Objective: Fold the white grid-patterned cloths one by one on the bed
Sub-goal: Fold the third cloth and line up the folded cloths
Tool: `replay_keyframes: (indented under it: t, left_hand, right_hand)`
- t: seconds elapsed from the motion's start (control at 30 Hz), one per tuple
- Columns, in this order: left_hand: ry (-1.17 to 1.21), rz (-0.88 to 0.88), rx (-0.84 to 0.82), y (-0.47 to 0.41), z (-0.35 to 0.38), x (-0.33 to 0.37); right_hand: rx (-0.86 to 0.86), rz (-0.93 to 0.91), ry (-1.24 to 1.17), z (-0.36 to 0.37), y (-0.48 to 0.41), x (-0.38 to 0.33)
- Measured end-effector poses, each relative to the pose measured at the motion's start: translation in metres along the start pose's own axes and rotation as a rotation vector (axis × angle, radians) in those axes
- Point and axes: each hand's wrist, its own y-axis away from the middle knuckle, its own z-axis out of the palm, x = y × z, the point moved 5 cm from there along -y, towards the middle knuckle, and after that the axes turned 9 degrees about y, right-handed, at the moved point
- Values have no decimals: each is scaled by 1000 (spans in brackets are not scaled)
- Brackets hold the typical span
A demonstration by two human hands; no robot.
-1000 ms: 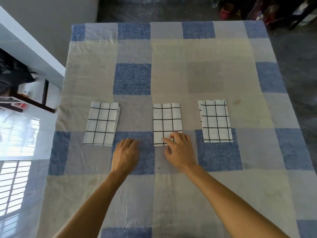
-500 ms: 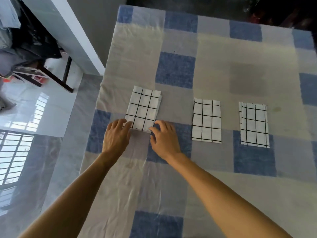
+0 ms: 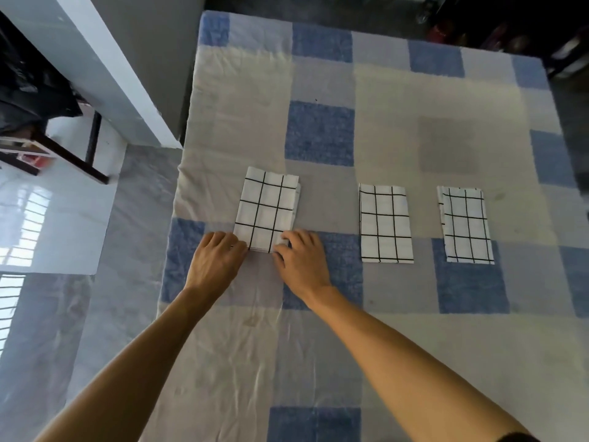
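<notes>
A person leans over a bed point(image 3: 382, 129) covered in a blue, grey and cream check sheet, both bare arms stretched forward over its near half. Three folded white cloths with black grid lines lie in a row across the bed's middle, well apart from one another. The left cloth point(image 3: 267, 208) sits near the bed's left edge, slightly tilted, its layers a little uneven along the right side. The left hand point(image 3: 216, 263) has its fingers curled on that cloth's near left corner, pinching it. The right hand point(image 3: 302, 263) pinches the near right corner, fingers on top and thumb at the edge. The cloth lies just beyond both hands, its near edge between them and the rest flat on the bed. The middle cloth point(image 3: 385, 223) and the right cloth point(image 3: 465, 224) lie flat and untouched toward the bed's centre and right side. Off the bed's left edge, a grey marbled floor point(image 3: 127, 218) shows bright window reflections. A white wall point(image 3: 105, 68) meets that edge, and a dark table point(image 3: 63, 151) stands beyond it.
</notes>
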Motion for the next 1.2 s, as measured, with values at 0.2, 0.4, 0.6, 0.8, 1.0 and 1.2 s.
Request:
replay_keyframes:
  t: [0.2,0.4,0.6,0.8,1.0,1.2]
  left_hand:
    - [4,40,-9,0,2,-3]
    - [-2,131,-5,-2,-1,-3]
    - [-26,148,-14,-5,1,6]
    - [-28,176,35,-15,2,34]
    - [-15,195,-27,-15,14,59]
    - [-19,169,-25,-6,8,67]
  right_hand:
    - [56,-36,-5,2,1,-1]
    - [58,-78,-2,3,-1,2]
    - [86,-119,6,2,-6,13]
    - [115,-77,17,-6,8,39]
    - [137,-57,31,-8,29,60]
    - [129,-59,34,-5,40,56]
